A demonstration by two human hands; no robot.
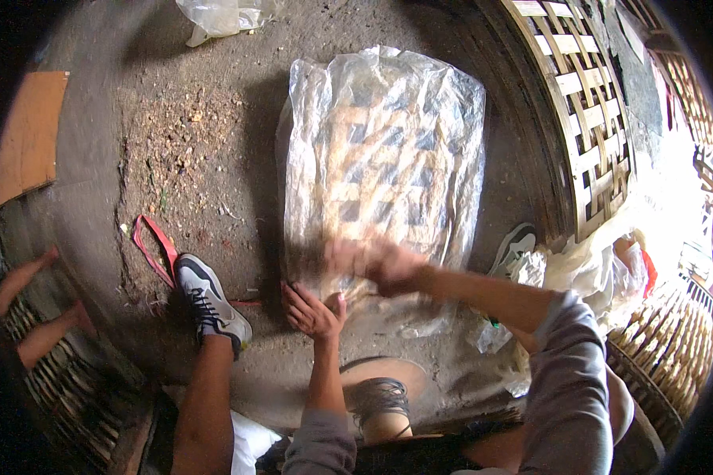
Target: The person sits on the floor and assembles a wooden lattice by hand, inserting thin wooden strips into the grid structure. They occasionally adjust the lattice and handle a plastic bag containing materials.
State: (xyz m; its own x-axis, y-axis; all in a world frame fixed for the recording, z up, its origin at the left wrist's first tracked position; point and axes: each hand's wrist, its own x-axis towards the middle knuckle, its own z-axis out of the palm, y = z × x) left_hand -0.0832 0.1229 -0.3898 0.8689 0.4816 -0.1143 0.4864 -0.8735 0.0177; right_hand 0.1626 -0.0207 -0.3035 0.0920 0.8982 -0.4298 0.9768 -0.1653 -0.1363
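A large clear plastic bag (384, 150) lies on the ground in front of me. Through its crinkled film shows a woven lattice with pale, tan material over it, whose kind I cannot make out. At the bag's near left corner is my left hand (313, 311), its fingers stretched out along the edge and the thumb apart. My right hand (379, 263) reaches across the near part of the bag. Motion smears its fingers, so whether they grip the film cannot be told.
Woven bamboo racks (582, 103) lean at the right. Loose plastic bags (610, 277) are heaped nearby. Grit and crumbs (182, 150) cover the ground left of the bag, near a red strap (160, 245) and my shoe (206, 297). An orange-brown board (32, 131) stands far left, near another person's arms (36, 317).
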